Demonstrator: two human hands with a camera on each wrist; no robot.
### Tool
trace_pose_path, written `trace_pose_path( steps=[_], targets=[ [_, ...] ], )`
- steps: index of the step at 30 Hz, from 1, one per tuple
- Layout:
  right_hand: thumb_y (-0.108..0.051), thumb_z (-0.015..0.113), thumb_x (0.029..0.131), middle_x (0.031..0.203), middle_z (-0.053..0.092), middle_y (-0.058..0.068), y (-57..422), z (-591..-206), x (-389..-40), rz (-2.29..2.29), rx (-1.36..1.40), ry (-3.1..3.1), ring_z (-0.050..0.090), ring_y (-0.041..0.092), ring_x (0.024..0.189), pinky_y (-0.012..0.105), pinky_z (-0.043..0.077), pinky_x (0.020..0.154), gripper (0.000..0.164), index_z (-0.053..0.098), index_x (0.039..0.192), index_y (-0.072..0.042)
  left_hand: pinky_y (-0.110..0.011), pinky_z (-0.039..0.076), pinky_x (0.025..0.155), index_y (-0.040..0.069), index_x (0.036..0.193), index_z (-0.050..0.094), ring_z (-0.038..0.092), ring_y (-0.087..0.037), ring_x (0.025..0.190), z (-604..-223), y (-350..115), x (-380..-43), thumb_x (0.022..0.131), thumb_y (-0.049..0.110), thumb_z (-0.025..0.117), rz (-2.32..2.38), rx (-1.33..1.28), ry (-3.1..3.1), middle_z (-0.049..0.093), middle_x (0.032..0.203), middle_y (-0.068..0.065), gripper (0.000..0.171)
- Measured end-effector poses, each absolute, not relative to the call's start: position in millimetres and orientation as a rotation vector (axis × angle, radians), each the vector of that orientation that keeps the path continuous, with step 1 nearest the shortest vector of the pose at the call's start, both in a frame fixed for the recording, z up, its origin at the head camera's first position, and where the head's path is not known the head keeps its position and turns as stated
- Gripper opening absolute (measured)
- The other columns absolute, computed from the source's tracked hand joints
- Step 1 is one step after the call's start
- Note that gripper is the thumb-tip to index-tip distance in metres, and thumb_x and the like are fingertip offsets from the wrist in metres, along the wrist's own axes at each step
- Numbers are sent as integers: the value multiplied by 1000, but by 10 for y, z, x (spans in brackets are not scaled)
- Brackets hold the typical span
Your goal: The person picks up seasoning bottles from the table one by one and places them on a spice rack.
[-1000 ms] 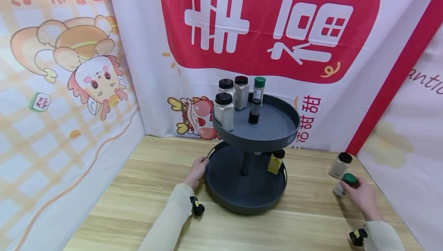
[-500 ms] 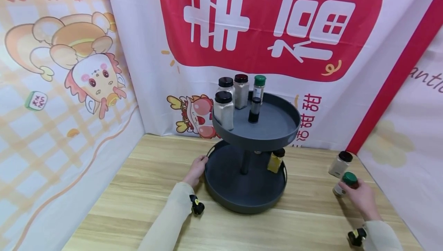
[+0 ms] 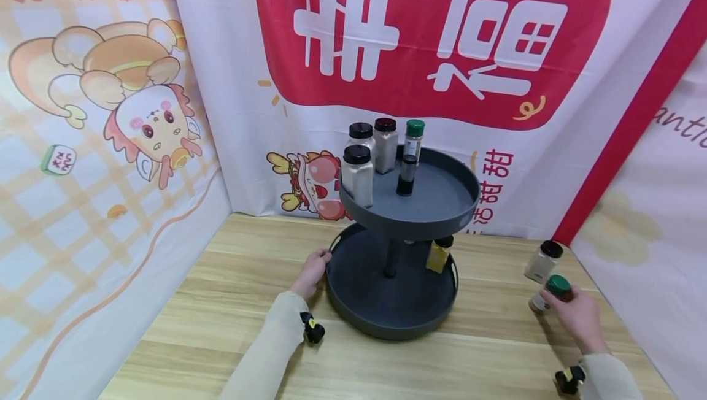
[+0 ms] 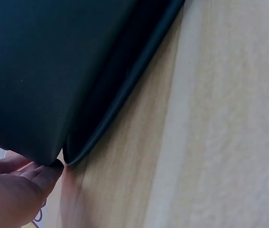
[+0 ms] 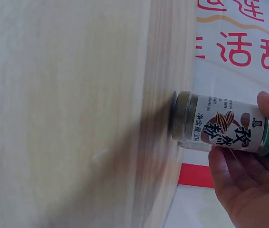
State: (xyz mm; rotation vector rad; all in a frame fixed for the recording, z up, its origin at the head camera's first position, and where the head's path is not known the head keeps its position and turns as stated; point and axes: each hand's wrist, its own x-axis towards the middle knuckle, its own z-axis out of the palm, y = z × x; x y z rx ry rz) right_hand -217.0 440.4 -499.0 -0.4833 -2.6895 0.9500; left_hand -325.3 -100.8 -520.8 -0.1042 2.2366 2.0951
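On the right of the head view my right hand (image 3: 580, 317) holds a spice bottle with a green cap (image 3: 558, 284), thumb and fingers round its upper part. Its white printed label (image 5: 227, 122) and brown powder show in the right wrist view, the base close to the tabletop. My left hand (image 3: 312, 274) grips the left rim of the lower tier of a dark grey two-tier turntable (image 3: 397, 330). The left wrist view has its fingers (image 4: 44, 178) at the tray's edge. Beside the green-capped bottle stands a black-capped jar (image 3: 541, 263).
The upper tier (image 3: 436, 203) bears several seasoning jars, among them a white-filled jar (image 3: 358, 180), another green-capped bottle (image 3: 414, 139) and a small dark-topped bottle (image 3: 405, 178). A yellow jar (image 3: 438, 257) stands on the lower tier. Printed cloths hang round the wooden table (image 3: 221, 302).
The head view has shifted slightly. The spice bottle's base has moved a touch left in my right hand, and the yellow jar has shifted very slightly left. Both hands keep their holds.
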Motion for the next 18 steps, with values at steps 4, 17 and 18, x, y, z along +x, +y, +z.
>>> trace_pose_path(
  steps=[4, 17, 18],
  targets=[
    [-49, 63, 86, 93, 63, 25, 4374, -4967, -2146, 959, -486, -2685, 55, 26, 75, 29, 44, 55, 62, 55, 106, 10, -45, 33, 102, -16, 124, 46, 43, -37, 117, -5208, -1016, -3238, 98, 7, 39, 2082, -98, 2248, 49, 124, -29, 36],
    [-56, 59, 85, 103, 61, 29, 4204, -4847, -2143, 1007, -497, -2685, 56, 29, 81, 28, 45, 54, 73, 52, 113, 10, -44, 33, 100, -17, 123, 45, 45, -38, 114, -5244, -1025, -3192, 98, 6, 40, 2106, -59, 2235, 50, 120, -30, 35],
    [-55, 60, 85, 103, 61, 29, 4181, -4829, -2147, 1009, -489, -2686, 57, 29, 82, 28, 45, 55, 72, 52, 114, 11, -44, 33, 100, -17, 124, 45, 45, -38, 115, -5242, -1027, -3185, 98, 6, 39, 2105, -59, 2234, 49, 121, -30, 35]
  ],
)
